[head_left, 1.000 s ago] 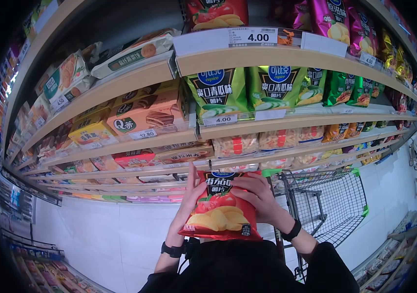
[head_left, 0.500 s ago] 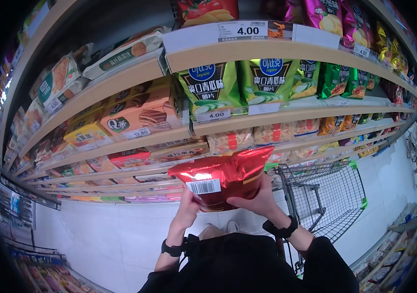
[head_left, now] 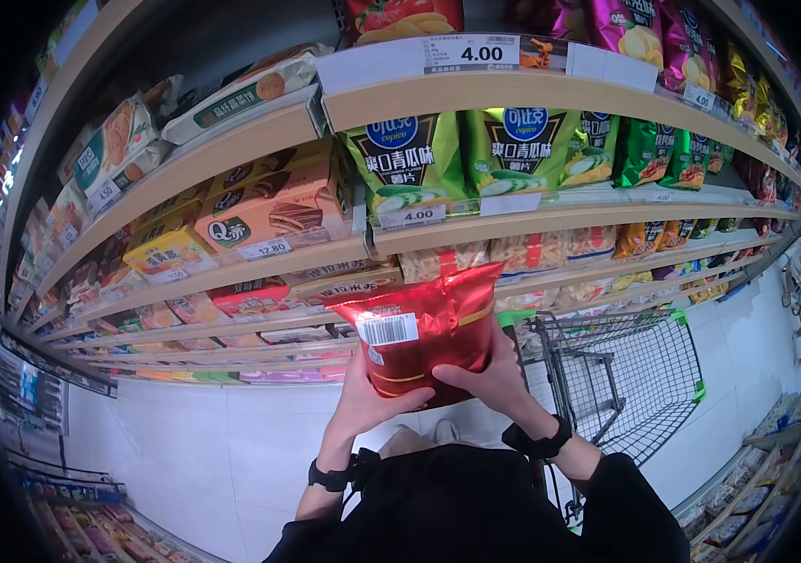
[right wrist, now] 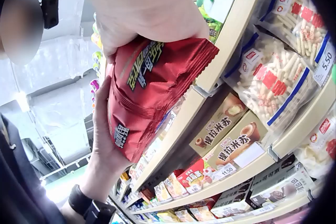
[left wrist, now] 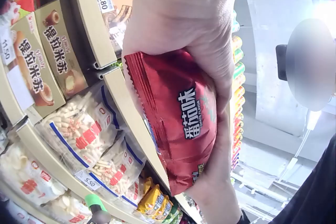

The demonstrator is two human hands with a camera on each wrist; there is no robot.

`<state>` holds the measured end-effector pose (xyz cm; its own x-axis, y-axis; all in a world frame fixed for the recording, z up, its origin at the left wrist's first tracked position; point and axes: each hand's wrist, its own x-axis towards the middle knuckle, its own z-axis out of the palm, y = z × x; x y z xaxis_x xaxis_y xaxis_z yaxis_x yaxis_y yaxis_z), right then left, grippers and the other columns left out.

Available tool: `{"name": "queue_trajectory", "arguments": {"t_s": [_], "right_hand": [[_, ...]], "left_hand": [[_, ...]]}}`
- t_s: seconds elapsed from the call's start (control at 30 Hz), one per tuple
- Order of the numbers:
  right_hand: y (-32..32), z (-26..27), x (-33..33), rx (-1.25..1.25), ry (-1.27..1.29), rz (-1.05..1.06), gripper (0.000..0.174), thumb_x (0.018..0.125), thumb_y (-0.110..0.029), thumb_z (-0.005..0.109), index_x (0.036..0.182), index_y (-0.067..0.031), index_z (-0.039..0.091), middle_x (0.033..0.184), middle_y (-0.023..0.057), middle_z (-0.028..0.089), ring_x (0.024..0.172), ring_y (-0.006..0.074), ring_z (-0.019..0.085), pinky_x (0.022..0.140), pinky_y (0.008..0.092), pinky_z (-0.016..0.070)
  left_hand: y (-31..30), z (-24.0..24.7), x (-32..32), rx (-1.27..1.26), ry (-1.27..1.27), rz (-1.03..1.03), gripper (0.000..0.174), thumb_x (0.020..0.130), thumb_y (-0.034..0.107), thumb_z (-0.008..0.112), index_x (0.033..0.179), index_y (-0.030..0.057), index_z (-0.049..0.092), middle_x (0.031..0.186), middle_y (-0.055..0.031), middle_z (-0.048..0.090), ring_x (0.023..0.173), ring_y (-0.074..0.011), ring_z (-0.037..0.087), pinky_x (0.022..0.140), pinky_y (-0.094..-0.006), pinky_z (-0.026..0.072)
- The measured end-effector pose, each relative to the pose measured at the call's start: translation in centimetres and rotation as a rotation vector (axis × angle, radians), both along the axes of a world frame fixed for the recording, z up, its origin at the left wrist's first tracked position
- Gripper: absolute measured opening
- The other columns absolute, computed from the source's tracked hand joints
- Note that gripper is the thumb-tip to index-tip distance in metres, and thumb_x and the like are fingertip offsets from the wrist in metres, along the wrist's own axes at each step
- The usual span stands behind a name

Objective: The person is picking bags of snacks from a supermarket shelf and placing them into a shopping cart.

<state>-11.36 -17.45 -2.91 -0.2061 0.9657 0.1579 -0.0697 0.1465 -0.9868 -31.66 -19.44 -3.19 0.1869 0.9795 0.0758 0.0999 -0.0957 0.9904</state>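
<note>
Barcode point(head_left: 387, 328) side of red chip bag point(head_left: 438, 347) now flipped uppermost, picture front turned away; held just below head-view centre in snug grip of left hand point(head_left: 363, 399) and right hand point(head_left: 499, 383); back print newly exposed

Site: a shop, apparently the snack aisle of a supermarket. Evidence, head view: long tiered shelves with pale wood-look front edges point(head_left: 494, 91) across the upper half of the frame, stocked with rows of shiny green foil crisp bags point(head_left: 405, 178) and orange cardboard snack boxes point(head_left: 274, 214). White rectangular price tags point(head_left: 482, 53) read 4.00 and 12.80. Red foil bag point(head_left: 438, 342) at centre carries a printed barcode. Black wire shopping cart with green plastic corners point(head_left: 644, 385), right of centre. White tiled floor point(head_left: 185, 450), lower left.
</note>
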Motion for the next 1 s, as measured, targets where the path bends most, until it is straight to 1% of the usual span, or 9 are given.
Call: {"name": "queue_trajectory", "arguments": {"t_s": [0.27, 0.43, 0.57, 0.63, 0.67, 0.73, 0.8, 0.9, 1.0], "right_hand": [[-0.2, -0.5, 0.5, 0.035, -0.018, 0.008, 0.083, 0.071, -0.022, 0.085, 0.137, -0.0026, 0.039, 0.124, 0.0125, 0.057, 0.113, 0.0209, 0.058, 0.095, 0.0355, 0.0489], [-0.8, -0.9, 0.9, 0.069, -0.091, -0.011, 0.086, 0.069, -0.024, 0.087, 0.137, -0.0026, 0.038, 0.123, 0.0139, 0.058, 0.113, 0.0214, 0.059, 0.095, 0.0358, 0.0491], [-1.1, -2.7, 1.6, 0.228, -0.16, 0.097, 0.084, 0.067, -0.025, 0.088, 0.134, -0.0032, 0.042, 0.124, 0.0131, 0.058, 0.114, 0.0223, 0.058, 0.096, 0.0357, 0.0479], [-1.2, -2.9, 2.0, 0.218, -0.218, 0.19, 0.083, 0.067, -0.024, 0.089, 0.134, -0.0043, 0.044, 0.128, 0.0131, 0.056, 0.119, 0.0238, 0.056, 0.1, 0.0368, 0.0446], [-0.6, -2.9, 1.7, 0.327, -0.123, 0.214, 0.083, 0.068, -0.021, 0.087, 0.137, -0.0069, 0.044, 0.142, 0.0147, 0.044, 0.133, 0.0265, 0.042, 0.109, 0.0383, 0.0357], [-1.2, -2.5, 1.5, 0.332, -0.15, 0.187, 0.086, 0.068, -0.019, 0.086, 0.141, -0.0089, 0.041, 0.149, 0.0153, 0.033, 0.139, 0.0274, 0.032, 0.112, 0.0391, 0.031], [-1.6, -2.7, 1.3, 0.343, -0.164, 0.164, 0.088, 0.072, -0.016, 0.083, 0.146, -0.0082, 0.035, 0.155, 0.0154, 0.021, 0.145, 0.0274, 0.022, 0.113, 0.0392, 0.0286], [-1.6, -4.3, 0.3, 0.259, 0.068, 0.107, 0.09, 0.073, -0.017, 0.083, 0.146, -0.0059, 0.032, 0.156, 0.0144, 0.021, 0.144, 0.0278, 0.024, 0.113, 0.0389, 0.0284], [-2.0, -5.4, 1.5, 0.067, -0.014, 0.18, 0.079, 0.083, -0.015, 0.073, 0.146, -0.0026, 0.028, 0.152, 0.0146, 0.029, 0.139, 0.0249, 0.033, 0.111, 0.0376, 0.0323]], "left_hand": [[-0.2, -0.1, 0.5, -0.006, -0.013, -0.013, 0.081, 0.063, 0.015, 0.089, 0.128, 0.0033, 0.042, 0.121, -0.0108, 0.059, 0.111, -0.0212, 0.06, 0.094, -0.0363, 0.05], [-0.5, -0.2, 0.5, 0.016, 0.042, -0.014, 0.074, 0.062, 0.016, 0.09, 0.122, 0.0014, 0.05, 0.116, -0.0099, 0.062, 0.106, -0.0193, 0.062, 0.091, -0.0349, 0.0511], [-1.8, -0.9, 0.3, 0.092, 0.16, 0.029, 0.067, 0.062, 0.011, 0.089, 0.119, 0.0026, 0.057, 0.114, -0.008, 0.063, 0.102, -0.0169, 0.063, 0.088, -0.0336, 0.0528], [-2.7, -2.4, -0.7, 0.139, 0.227, 0.055, 0.067, 0.064, 0.02, 0.09, 0.12, 0.0026, 0.056, 0.118, -0.0098, 0.063, 0.107, -0.0206, 0.062, 0.093, -0.0345, 0.0497], [-2.2, -2.9, -0.8, 0.277, 0.176, 0.076, 0.068, 0.065, 0.02, 0.089, 0.121, 0.0028, 0.055, 0.12, -0.0113, 0.062, 0.11, -0.022, 0.061, 0.095, -0.0353, 0.0484], [-1.3, -0.7, 0.0, 0.42, 0.049, 0.039, 0.066, 0.069, 0.021, 0.085, 0.123, 0.0025, 0.052, 0.122, -0.0142, 0.061, 0.115, -0.0259, 0.058, 0.1, -0.0373, 0.0442], [-0.8, -2.0, -0.6, 0.534, 0.162, 0.112, 0.058, 0.069, 0.021, 0.084, 0.116, 0.0026, 0.056, 0.119, -0.0145, 0.063, 0.112, -0.0292, 0.059, 0.099, -0.0397, 0.0436], [-1.3, -0.7, -0.1, 0.735, 0.325, 0.221, 0.052, 0.067, 0.02, 0.084, 0.109, 0.0048, 0.059, 0.114, -0.0136, 0.065, 0.11, -0.031, 0.06, 0.098, -0.0421, 0.0433], [-2.1, 0.5, 0.5, 0.899, 0.412, 0.234, 0.05, 0.066, 0.019, 0.083, 0.108, 0.0062, 0.059, 0.114, -0.0115, 0.066, 0.11, -0.0304, 0.06, 0.1, -0.0464, 0.0407]]}}
